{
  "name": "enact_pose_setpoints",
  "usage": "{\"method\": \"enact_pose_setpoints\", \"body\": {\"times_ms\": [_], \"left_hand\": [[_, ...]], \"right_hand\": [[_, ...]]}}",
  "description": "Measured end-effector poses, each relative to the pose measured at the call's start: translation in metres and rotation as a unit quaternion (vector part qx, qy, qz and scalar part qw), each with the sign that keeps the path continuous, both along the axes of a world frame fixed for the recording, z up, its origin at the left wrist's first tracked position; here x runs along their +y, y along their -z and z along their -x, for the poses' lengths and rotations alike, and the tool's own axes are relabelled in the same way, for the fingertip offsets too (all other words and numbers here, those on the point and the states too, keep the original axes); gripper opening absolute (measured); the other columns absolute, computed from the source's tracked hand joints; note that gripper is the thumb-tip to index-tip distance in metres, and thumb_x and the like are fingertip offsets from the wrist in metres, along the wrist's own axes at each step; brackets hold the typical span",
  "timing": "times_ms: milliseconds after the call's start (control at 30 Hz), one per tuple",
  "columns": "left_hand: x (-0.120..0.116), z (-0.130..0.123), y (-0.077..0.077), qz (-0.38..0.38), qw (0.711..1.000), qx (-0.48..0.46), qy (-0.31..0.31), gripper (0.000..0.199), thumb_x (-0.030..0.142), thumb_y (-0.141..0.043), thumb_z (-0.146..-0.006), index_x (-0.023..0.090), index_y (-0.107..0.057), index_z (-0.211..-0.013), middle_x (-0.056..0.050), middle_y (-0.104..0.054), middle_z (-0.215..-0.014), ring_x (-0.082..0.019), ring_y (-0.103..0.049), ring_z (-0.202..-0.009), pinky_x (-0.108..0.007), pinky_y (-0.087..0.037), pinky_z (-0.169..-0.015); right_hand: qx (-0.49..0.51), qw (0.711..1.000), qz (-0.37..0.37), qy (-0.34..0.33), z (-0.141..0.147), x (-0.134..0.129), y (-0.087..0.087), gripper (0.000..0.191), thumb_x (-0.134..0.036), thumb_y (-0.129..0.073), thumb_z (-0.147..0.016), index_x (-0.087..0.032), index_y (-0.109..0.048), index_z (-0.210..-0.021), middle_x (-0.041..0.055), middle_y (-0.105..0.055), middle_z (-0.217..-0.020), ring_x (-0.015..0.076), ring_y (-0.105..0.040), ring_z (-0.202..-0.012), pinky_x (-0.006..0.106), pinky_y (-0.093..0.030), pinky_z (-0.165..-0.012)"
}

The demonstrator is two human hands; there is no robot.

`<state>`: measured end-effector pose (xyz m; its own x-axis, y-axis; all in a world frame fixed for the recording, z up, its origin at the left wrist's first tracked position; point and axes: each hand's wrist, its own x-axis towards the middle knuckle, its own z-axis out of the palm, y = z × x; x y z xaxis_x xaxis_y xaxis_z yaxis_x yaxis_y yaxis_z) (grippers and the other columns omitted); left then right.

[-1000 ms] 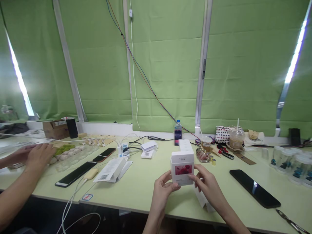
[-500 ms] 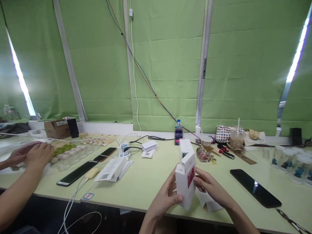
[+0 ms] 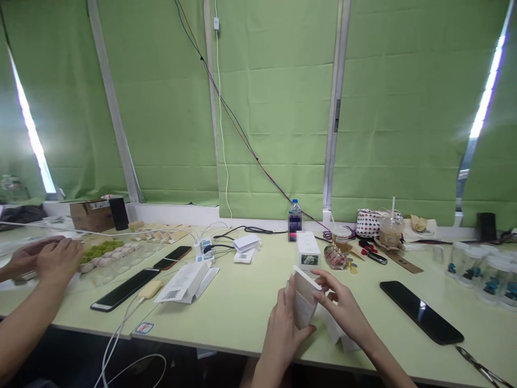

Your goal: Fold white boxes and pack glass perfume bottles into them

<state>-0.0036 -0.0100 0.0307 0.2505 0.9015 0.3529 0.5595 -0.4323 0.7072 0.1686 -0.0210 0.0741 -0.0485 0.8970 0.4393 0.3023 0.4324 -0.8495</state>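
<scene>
A small white cardboard box point(image 3: 305, 303) is tilted in front of me above the near part of the table. My left hand point(image 3: 279, 328) is wrapped round its left side and lower end, thumb in front. At its upper right edge, my right hand point(image 3: 342, 306) pinches the cardboard between thumb and fingers. Beneath the right hand lies a folded white piece of card point(image 3: 334, 327), partly hidden. Just beyond stands another white box point(image 3: 308, 249) with a dark picture on its near face.
A black phone point(image 3: 420, 311) and a metal tool point(image 3: 480, 367) lie right, near clear jars point(image 3: 489, 276). Behind are a bottle point(image 3: 294, 222) and drink cup point(image 3: 390, 230). Flattened cartons point(image 3: 183, 283), phones and cables lie left. Another person's hands point(image 3: 56, 261) work by a tray point(image 3: 107, 257).
The box has tipped and turned, so its red picture no longer shows. My right hand has moved up to its top edge. The white box behind is less covered.
</scene>
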Motion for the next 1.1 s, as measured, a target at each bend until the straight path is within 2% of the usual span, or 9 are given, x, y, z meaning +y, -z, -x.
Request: {"method": "enact_pose_setpoints", "body": {"times_ms": [167,233,333,433,567,667,833,933,1100], "left_hand": [[0.004,-0.005,0.013,-0.035,0.998,0.049,0.007,0.096,0.018,-0.067,-0.067,0.042,-0.015,-0.145,-0.006,-0.039,-0.130,-0.029,-0.056,-0.106,-0.035,-0.044,-0.087],[0.004,-0.005,0.013,-0.040,0.998,0.044,0.001,0.097,0.016,-0.067,-0.066,0.040,-0.016,-0.145,-0.006,-0.043,-0.121,-0.028,-0.056,-0.104,-0.035,-0.044,-0.086],[0.003,-0.007,0.013,-0.037,0.999,0.024,-0.020,0.100,0.013,-0.065,-0.063,0.035,-0.015,-0.145,-0.005,-0.044,-0.111,-0.027,-0.056,-0.099,-0.035,-0.045,-0.084],[0.004,-0.010,0.015,-0.036,0.999,0.007,-0.036,0.103,0.010,-0.064,-0.059,0.031,-0.012,-0.145,-0.005,-0.045,-0.109,-0.027,-0.055,-0.099,-0.035,-0.045,-0.082],[0.006,-0.013,0.020,-0.040,0.997,-0.025,-0.062,0.106,0.009,-0.064,-0.058,0.024,-0.007,-0.146,-0.009,-0.048,-0.113,-0.029,-0.054,-0.103,-0.036,-0.044,-0.083],[0.007,-0.014,0.023,-0.054,0.994,-0.035,-0.084,0.107,0.009,-0.065,-0.057,0.020,-0.007,-0.146,-0.012,-0.052,-0.115,-0.031,-0.052,-0.106,-0.038,-0.042,-0.085],[0.003,-0.015,0.023,-0.056,0.992,-0.008,-0.108,0.108,0.012,-0.071,-0.056,0.016,-0.012,-0.146,-0.012,-0.054,-0.117,-0.032,-0.051,-0.107,-0.039,-0.040,-0.089],[-0.002,-0.018,0.024,-0.073,0.989,0.024,-0.123,0.100,0.013,-0.071,-0.059,0.014,-0.017,-0.144,-0.014,-0.055,-0.118,-0.033,-0.052,-0.106,-0.039,-0.038,-0.090],[-0.005,-0.024,0.025,-0.097,0.981,0.062,-0.157,0.089,0.011,-0.065,-0.065,0.013,-0.020,-0.142,-0.016,-0.054,-0.118,-0.032,-0.054,-0.105,-0.039,-0.039,-0.088]], "right_hand": [[0.094,0.995,0.025,0.029,0.001,0.007,0.008,0.037,-0.047,-0.048,-0.089,-0.020,-0.049,-0.115,-0.0058,-0.046,-0.065,0.0126,-0.050,-0.053,0.024,-0.043,-0.050],[0.082,0.995,0.028,0.039,-0.001,0.010,0.012,0.033,-0.046,-0.050,-0.087,-0.021,-0.053,-0.109,-0.0038,-0.050,-0.073,0.0110,-0.051,-0.050,0.023,-0.043,-0.047],[-0.027,0.996,-0.016,0.088,-0.003,0.012,0.014,0.026,-0.043,-0.052,-0.086,-0.021,-0.063,-0.096,0.0024,-0.055,-0.091,0.0114,-0.054,-0.053,0.028,-0.048,-0.053],[-0.093,0.984,-0.058,0.139,0.000,0.007,0.010,0.026,-0.039,-0.051,-0.088,-0.024,-0.066,-0.104,0.0047,-0.056,-0.099,0.0117,-0.055,-0.054,0.032,-0.051,-0.062],[-0.071,0.991,-0.065,0.089,0.005,-0.001,0.004,0.031,-0.038,-0.041,-0.094,-0.025,-0.062,-0.113,0.0050,-0.055,-0.102,0.0120,-0.056,-0.057,0.029,-0.051,-0.061],[-0.053,0.996,-0.045,0.063,0.007,0.000,0.006,0.033,-0.042,-0.044,-0.093,-0.023,-0.061,-0.113,0.0060,-0.055,-0.102,0.0138,-0.059,-0.063,0.028,-0.051,-0.060],[0.039,0.998,0.025,0.030,0.011,0.004,0.015,0.039,-0.047,-0.053,-0.086,-0.024,-0.057,-0.118,0.0057,-0.056,-0.107,0.0100,-0.055,-0.052,0.027,-0.048,-0.050],[0.085,0.993,0.075,0.015,0.016,0.004,0.017,0.048,-0.051,-0.053,-0.084,-0.023,-0.052,-0.123,0.0036,-0.059,-0.094,0.0103,-0.051,-0.048,0.024,-0.041,-0.042],[0.097,0.992,0.084,0.019,0.020,0.001,0.017,0.045,-0.033,-0.052,-0.082,-0.024,-0.047,-0.125,-0.0002,-0.059,-0.083,0.0115,-0.049,-0.052,0.021,-0.039,-0.045]]}}
